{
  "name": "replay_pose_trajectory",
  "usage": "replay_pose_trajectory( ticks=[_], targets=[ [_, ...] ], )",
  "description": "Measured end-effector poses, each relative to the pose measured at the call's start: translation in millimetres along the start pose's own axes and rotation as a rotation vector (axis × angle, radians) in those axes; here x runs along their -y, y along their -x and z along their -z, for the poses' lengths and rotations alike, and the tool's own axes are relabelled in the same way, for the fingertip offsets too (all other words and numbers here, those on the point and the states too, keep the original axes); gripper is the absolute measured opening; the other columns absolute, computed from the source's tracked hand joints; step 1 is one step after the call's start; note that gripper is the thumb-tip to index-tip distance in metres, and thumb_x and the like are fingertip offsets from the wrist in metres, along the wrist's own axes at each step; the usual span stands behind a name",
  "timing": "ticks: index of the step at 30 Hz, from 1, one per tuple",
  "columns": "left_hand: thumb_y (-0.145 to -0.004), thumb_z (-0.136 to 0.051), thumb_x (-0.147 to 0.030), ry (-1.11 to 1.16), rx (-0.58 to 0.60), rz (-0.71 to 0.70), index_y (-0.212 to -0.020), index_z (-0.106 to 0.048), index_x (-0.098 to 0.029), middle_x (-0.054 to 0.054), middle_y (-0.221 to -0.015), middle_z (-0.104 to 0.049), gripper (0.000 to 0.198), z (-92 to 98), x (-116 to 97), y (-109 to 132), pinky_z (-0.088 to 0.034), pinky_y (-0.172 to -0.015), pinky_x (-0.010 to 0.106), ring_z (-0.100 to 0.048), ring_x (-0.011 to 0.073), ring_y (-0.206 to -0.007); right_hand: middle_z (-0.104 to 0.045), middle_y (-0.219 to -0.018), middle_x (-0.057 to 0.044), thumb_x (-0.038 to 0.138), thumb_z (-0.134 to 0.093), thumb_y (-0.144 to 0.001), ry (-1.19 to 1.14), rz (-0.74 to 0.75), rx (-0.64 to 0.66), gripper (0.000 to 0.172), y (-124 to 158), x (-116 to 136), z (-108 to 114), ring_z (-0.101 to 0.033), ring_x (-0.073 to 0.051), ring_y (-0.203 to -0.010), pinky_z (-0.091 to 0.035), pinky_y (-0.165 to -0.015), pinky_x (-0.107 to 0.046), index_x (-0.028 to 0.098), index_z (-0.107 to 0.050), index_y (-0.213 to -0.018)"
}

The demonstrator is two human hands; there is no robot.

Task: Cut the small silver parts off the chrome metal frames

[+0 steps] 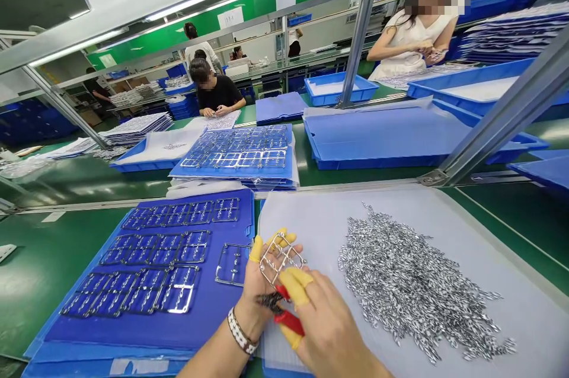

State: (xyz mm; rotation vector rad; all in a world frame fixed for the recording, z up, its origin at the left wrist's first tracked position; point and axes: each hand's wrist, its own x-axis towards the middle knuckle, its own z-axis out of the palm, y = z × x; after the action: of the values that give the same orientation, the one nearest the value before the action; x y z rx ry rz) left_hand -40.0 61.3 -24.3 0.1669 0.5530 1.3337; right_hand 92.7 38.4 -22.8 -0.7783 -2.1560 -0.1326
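Note:
A silvery metal frame (281,260) with small parts inside lies across the palm and fingers of my left hand (258,274), which wears yellow finger covers. My right hand (326,319), also with yellow finger covers, is closed around red-handled cutters (288,320) just below the frame. Some small dark metal pieces (270,302) show near the cutters, by my left palm; their detail is blurred. Beside my left hand, a similar frame (231,263) rests on the blue sheet (213,322). Rows of such frames (178,289) cover that sheet. To the right is a heap of small shiny metal pieces (409,277) on white paper (306,212).
Behind the work surface, a stack of blue sheets bears more frames (235,147). Blue trays (377,162) stand behind a metal rail. A slanted metal post (493,129) rises at the right. Across the bench, a person in black (222,92) and a person in white (411,46) sit working.

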Motion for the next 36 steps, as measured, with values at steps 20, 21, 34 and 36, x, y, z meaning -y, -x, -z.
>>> replay_pose_trajectory(
  ticks=[20, 21, 34, 36],
  targets=[
    [-0.079, -0.065, -0.030, -0.308, -0.090, -0.185, -0.106, -0.070, -0.014, 0.011, -0.112, -0.069, 0.032, 0.3, 6, -1, -0.048, -0.088, 0.035, -0.062, 0.0257, -0.104, -0.066, -0.083, -0.006, 0.021, -0.066, -0.078, 0.251, -0.291, 0.563, 0.020, -28, -15, 15, -0.059, -0.025, -0.079, -0.040, -0.069, -0.037, 0.019, -0.065, -0.097],
    [-0.079, -0.065, -0.030, -0.311, -0.085, -0.189, -0.107, -0.070, -0.014, 0.011, -0.113, -0.069, 0.033, 0.5, 6, -1, -0.048, -0.088, 0.035, -0.062, 0.0258, -0.104, -0.066, -0.082, -0.005, 0.019, -0.066, -0.077, 0.259, -0.286, 0.570, 0.020, -28, -14, 16, -0.060, -0.024, -0.078, -0.040, -0.068, -0.037, 0.019, -0.065, -0.097],
    [-0.080, -0.063, -0.028, -0.226, -0.114, -0.026, -0.105, -0.070, -0.014, 0.011, -0.114, -0.068, 0.029, 1.4, 9, -1, -0.050, -0.073, 0.030, -0.063, 0.0228, -0.098, -0.067, -0.087, -0.007, 0.028, -0.062, -0.082, 0.314, -0.383, 0.592, 0.014, -33, -35, 25, -0.060, -0.025, -0.085, -0.037, -0.071, -0.036, 0.019, -0.064, -0.093],
    [-0.080, -0.064, -0.029, -0.245, -0.107, -0.040, -0.106, -0.070, -0.014, 0.011, -0.114, -0.068, 0.031, 1.7, 9, -1, -0.050, -0.073, 0.031, -0.062, 0.0238, -0.100, -0.067, -0.088, -0.007, 0.027, -0.062, -0.082, 0.308, -0.383, 0.595, 0.014, -34, -36, 24, -0.060, -0.025, -0.085, -0.037, -0.071, -0.036, 0.019, -0.064, -0.094]
  ],
)
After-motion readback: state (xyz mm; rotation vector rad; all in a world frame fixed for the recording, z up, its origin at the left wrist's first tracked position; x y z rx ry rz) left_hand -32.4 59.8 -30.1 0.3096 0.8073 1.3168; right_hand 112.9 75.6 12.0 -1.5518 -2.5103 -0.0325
